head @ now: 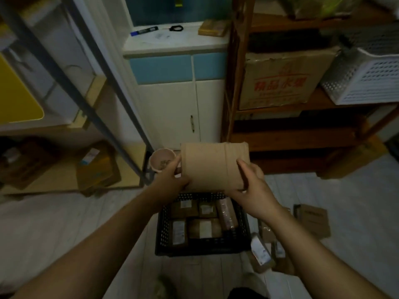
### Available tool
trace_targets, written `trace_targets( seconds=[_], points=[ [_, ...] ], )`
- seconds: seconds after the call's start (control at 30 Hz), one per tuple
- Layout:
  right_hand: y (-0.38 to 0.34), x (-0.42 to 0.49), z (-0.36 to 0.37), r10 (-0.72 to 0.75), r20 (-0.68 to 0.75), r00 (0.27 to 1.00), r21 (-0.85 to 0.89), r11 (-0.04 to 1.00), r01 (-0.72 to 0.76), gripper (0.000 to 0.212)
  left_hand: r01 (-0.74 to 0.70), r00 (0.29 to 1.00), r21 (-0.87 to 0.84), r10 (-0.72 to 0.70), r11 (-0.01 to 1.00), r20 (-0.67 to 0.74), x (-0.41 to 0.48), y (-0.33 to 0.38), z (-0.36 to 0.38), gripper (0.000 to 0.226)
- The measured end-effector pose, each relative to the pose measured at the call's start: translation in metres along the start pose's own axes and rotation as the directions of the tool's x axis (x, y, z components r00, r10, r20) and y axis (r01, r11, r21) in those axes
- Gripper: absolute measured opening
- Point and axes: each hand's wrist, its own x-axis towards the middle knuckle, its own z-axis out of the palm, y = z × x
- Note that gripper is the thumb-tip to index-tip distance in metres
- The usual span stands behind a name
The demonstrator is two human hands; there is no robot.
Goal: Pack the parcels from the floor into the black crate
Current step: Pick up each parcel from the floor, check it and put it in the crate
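A brown cardboard parcel [212,166] hangs in the air above the far end of the black crate [164,225]. My left hand [172,176] grips its left edge and my right hand [253,182] grips its right lower corner, thumb on top. Inside the crate lie several labelled parcels [205,228] packed side by side. More parcels [260,252] lie on the floor right of the crate, with a flat brown one [314,220] further right.
A pink pot [162,161] stands on the floor behind the crate. A white cabinet [179,108] faces me, a wooden shelf [302,134] with a carton stands right, a metal rack [95,117] with boxes left. Pale floorboards surround the crate.
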Motion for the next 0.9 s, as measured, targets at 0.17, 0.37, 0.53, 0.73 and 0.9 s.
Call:
trace_targets(
  seconds=[0.17,0.37,0.53,0.73,0.9],
  points=[
    [-0.011,0.019,0.042,0.121,-0.031,0.992,-0.043,0.992,-0.123,0.089,0.0,0.997,-0.001,0.0,1.0,0.077,0.04,-0.026,-0.031,0.07],
    [0.03,0.062,0.074,0.223,0.022,0.975,-0.167,0.962,-0.216,0.087,0.085,0.982,0.027,-0.089,0.996,0.167,0.099,-0.084,-0.018,0.068],
    [0.127,0.124,0.118,0.26,0.103,0.96,-0.285,0.932,-0.222,0.085,0.212,0.961,0.034,-0.214,0.977,0.176,0.177,-0.175,0.032,0.079],
    [0.263,0.188,0.178,0.325,0.157,0.933,-0.354,0.9,-0.254,0.081,0.246,0.953,0.041,-0.249,0.969,0.173,0.258,-0.3,0.118,0.093],
    [0.356,0.225,0.22,0.368,0.209,0.906,-0.451,0.858,-0.245,0.076,0.183,0.97,0.055,-0.19,0.982,0.151,0.303,-0.384,0.174,0.091]
  ],
)
